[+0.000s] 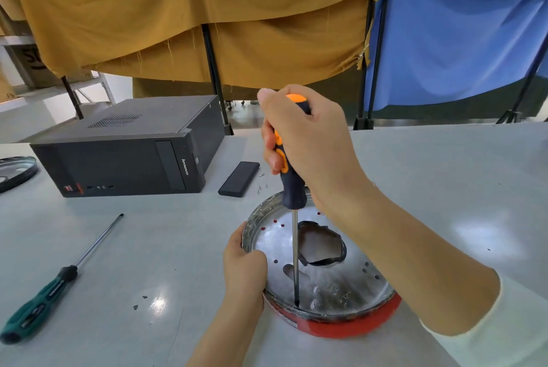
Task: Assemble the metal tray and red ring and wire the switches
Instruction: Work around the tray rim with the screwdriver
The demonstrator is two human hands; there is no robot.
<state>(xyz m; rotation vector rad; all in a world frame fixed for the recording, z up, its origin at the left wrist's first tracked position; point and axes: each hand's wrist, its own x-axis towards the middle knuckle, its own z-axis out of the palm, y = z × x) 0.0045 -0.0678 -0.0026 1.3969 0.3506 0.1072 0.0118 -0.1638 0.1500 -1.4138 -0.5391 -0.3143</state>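
Nearest the camera, on the grey bench, the round metal tray sits on the red ring, whose edge shows under the tray's near rim. The left hand is a grip curled over the tray's left rim, thumb inside. The right hand is a grip wrapped around the handle of an orange-and-navy screwdriver, held upright with its tip on the tray floor near the front edge, beside a ragged central hole. To the left lies a green-handled screwdriver. Farther back rest a small black slab, a few tiny screws and a black computer case. Beyond hang mustard cloth and blue cloth.
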